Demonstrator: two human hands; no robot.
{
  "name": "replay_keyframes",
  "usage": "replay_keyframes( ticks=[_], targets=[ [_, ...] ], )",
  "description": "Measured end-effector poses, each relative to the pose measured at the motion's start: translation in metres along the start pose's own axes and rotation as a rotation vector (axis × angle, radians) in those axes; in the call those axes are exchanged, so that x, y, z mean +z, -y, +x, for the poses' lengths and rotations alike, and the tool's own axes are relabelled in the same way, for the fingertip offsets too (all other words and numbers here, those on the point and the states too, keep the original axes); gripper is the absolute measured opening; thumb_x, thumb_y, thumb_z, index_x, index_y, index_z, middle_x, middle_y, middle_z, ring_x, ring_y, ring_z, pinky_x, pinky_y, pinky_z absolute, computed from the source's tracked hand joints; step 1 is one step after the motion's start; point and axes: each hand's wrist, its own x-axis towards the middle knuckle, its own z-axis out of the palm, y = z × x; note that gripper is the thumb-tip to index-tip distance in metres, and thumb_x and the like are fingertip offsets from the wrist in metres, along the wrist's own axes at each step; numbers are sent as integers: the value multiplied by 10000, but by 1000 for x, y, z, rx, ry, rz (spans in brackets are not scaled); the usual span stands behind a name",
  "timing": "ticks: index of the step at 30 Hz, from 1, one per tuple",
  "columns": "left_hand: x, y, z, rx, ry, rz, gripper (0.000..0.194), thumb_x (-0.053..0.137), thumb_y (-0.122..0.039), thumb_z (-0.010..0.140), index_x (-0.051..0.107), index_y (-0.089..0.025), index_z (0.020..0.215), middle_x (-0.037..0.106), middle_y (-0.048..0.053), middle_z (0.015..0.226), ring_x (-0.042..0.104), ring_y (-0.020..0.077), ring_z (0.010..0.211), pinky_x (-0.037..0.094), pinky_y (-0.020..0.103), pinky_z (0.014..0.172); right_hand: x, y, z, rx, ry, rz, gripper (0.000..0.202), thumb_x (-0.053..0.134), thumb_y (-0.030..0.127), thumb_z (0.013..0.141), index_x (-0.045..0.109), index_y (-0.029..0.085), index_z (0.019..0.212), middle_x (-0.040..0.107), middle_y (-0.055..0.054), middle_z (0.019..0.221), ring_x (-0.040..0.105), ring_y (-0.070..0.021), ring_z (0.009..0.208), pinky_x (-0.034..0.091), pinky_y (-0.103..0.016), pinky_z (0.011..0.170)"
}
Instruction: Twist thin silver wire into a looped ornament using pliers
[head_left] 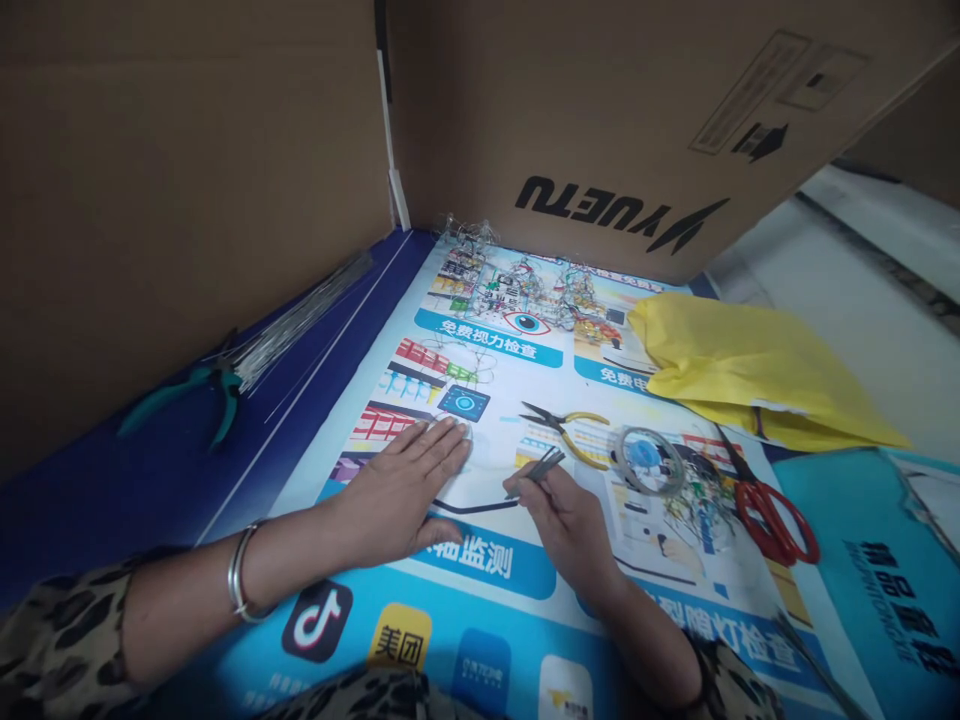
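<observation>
My left hand [409,478] lies flat on the printed poster sheet [480,455], its fingers stretched out and close together. Pinched in my right hand [566,520] is a short grey metal tool [536,473]; its exact kind is hard to make out. Just beyond the right hand lie yellow-handled pliers [570,432] with their jaws apart. Beside them sits a clear round roll [649,461] with a blue centre. A tangle of thin wire pieces [701,495] rests further right. Past my left fingertips is a loose wire shape [457,365].
Cardboard walls [585,120] rise at the left and back. Teal-handled pliers [217,385] and a bundle of straight wires [300,315] lie left. More wire pieces [525,285] are at the back. Red-handled scissors [772,515], a yellow bag [750,365] and a teal packet [832,520] lie right.
</observation>
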Motion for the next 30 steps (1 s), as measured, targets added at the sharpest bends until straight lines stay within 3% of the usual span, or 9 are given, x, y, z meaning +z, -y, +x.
replay_keyframes(
  ticks=[9,12,15,19,23,26,30],
  targets=[
    [-3,10,7,-103,26,8,827,236,-690,811,240,-103,1393,168,150,1469,80,283,1368,82,449,1090,0,-2,0,44,53,25,204,467,359,865,608,212,849,667,-6,820,609,-141,765,450,-218,675],
    [-3,16,7,-99,-31,-46,768,302,-654,825,263,-128,1384,208,139,1463,122,270,1364,132,454,1086,-1,-2,0,46,64,20,197,460,350,870,600,214,850,662,-4,833,602,-137,778,439,-215,685],
    [-4,19,6,-127,-175,-165,591,367,-515,878,344,-146,1339,323,124,1424,232,245,1336,215,454,1068,0,7,-3,21,103,-37,190,446,330,880,585,208,838,650,-4,829,588,-127,767,417,-209,684],
    [-6,16,4,-179,-444,-416,355,412,-318,901,490,-161,1210,540,96,1245,443,211,1198,359,421,995,1,28,-6,-61,337,-231,211,410,288,900,554,194,779,620,-1,764,558,-119,711,364,-209,622],
    [-7,9,2,-260,-522,-667,263,455,-284,884,573,-178,1093,629,66,1085,559,188,1046,451,363,905,-1,41,-3,-88,547,-385,241,387,270,912,539,182,748,595,4,711,538,-112,663,320,-211,572],
    [-8,3,2,-263,-525,-747,236,480,-264,871,597,-175,1056,642,59,1038,577,172,1006,467,330,879,-4,43,0,-143,539,-569,200,385,208,904,556,174,806,608,-23,778,542,-131,727,330,-227,611],
    [-8,1,2,-243,-548,-767,212,491,-226,863,613,-177,1029,649,56,1005,575,162,992,465,316,871,-8,49,-1,-203,532,-890,177,440,34,783,559,159,821,593,-61,795,526,-171,740,321,-254,567]
  ],
)
